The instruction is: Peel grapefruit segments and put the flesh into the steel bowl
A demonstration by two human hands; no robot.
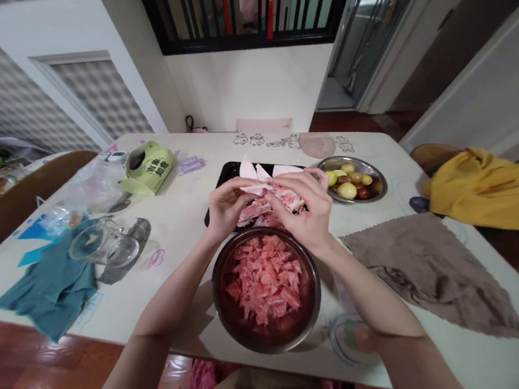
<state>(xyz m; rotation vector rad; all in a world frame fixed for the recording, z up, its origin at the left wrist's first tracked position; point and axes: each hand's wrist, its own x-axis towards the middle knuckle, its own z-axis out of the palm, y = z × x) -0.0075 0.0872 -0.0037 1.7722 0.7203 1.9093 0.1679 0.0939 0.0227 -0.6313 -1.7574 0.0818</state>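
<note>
My left hand [225, 206] and my right hand [307, 209] are both closed on one pink grapefruit segment [263, 201], held just above a black tray [225, 172] with white peel pieces [249, 169] on it. The fingers pinch its pale skin from either side. Directly below, nearer to me, a metal bowl [309, 312] holds several peeled pink pulp pieces [266, 279].
A smaller metal bowl of green and red fruits [352, 179] stands at the back right. A brown cloth [424, 269] lies right, a yellow cloth [490, 186] on a chair. Left are a glass pitcher [104, 242], teal cloth [54, 287], green tissue pack [148, 166], plastic bags.
</note>
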